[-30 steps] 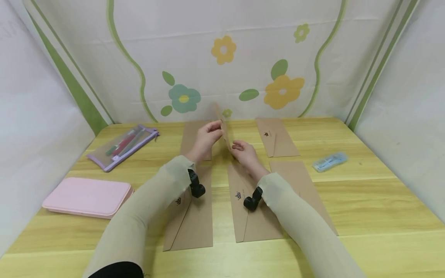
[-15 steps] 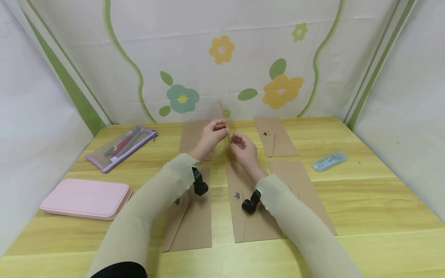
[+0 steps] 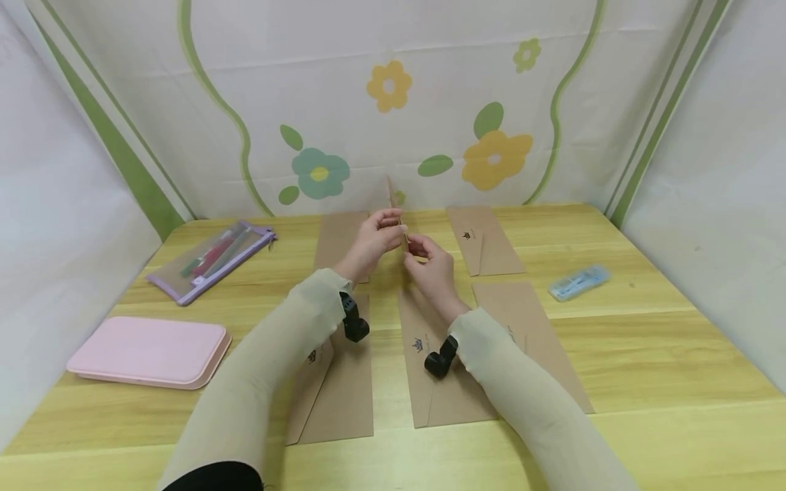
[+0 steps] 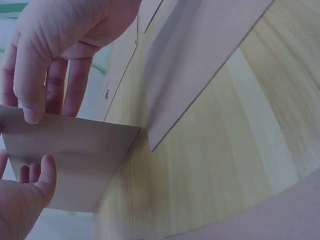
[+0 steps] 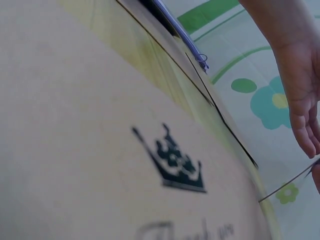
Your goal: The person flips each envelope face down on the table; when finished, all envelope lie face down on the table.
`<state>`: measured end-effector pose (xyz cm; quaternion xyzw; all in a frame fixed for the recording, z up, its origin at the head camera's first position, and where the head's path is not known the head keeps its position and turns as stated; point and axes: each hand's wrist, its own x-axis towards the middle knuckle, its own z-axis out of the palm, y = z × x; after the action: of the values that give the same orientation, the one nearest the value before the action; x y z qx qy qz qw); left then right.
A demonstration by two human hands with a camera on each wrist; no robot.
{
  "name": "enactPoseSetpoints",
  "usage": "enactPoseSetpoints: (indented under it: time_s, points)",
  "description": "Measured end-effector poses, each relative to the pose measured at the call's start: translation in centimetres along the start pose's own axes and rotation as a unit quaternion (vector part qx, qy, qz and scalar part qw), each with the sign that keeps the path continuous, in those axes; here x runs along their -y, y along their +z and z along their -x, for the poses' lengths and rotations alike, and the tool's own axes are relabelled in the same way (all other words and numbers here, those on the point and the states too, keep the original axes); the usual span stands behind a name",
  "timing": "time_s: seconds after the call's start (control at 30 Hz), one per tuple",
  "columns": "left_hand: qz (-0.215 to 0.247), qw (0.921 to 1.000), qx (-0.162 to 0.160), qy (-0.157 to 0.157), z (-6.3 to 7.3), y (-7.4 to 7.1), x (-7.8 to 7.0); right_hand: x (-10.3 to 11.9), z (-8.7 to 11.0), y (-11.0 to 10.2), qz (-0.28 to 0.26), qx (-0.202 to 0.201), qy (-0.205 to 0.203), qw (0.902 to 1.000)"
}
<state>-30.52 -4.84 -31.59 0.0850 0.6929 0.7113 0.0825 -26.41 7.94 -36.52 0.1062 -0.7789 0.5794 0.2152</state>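
A brown paper envelope [image 4: 75,155] stands upright, seen nearly edge-on in the head view, over the far middle of the table. My left hand [image 3: 371,239] grips its edge, with thumb and fingers on opposite faces in the left wrist view. My right hand [image 3: 431,269] has curled fingers at the envelope's near lower edge. Thumb and index finger seem to pinch that edge, though their tips are partly hidden. Below my right wrist lies another brown envelope [image 3: 451,399] with a printed crown [image 5: 180,172]. A similar envelope [image 3: 346,399] lies under the left forearm.
More envelopes lie flat at the back left [image 3: 336,235], back right [image 3: 494,245] and right [image 3: 543,341]. At left are a mesh zip pouch [image 3: 178,276] holding pens and a pink case [image 3: 150,348]. A small blue plastic case [image 3: 579,283] rests at right. A flowered curtain [image 3: 393,129] hangs behind.
The upright envelope has turned more edge-on, and the left hand has shifted slightly right and nearer to the right hand. The right thumb and index finger have curled in at the envelope's edge.
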Motion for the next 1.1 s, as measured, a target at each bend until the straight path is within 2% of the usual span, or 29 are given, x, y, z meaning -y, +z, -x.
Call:
enactPoseSetpoints:
  time_s: [0.3,0.53,0.63,0.77,0.87,1.1]
  points:
    - [0.031,0.9990,0.026,0.017,0.0,0.1,0.4,0.2,0.2,-0.1,0.074,-0.014,-0.061,0.9953]
    - [0.044,0.9962,0.063,0.039,0.1,0.4,0.6,0.5,0.3,-0.3,0.135,-0.063,-0.103,0.9835]
    - [0.032,0.9943,0.093,0.042,0.0,0.5,0.6,0.9,0.3,-0.4,0.144,-0.086,-0.103,0.9804]
    - [0.016,0.9912,0.125,0.040,-0.1,0.5,0.7,1.2,0.3,-0.6,0.115,-0.108,-0.083,0.9840]
    - [0.019,0.9918,0.121,0.037,0.0,0.4,0.9,1.0,0.4,-0.8,0.090,-0.125,-0.071,0.9855]
    - [0.025,0.9963,0.063,0.052,0.3,-0.2,2.0,0.1,0.2,-1.3,0.018,-0.168,-0.027,0.9852]
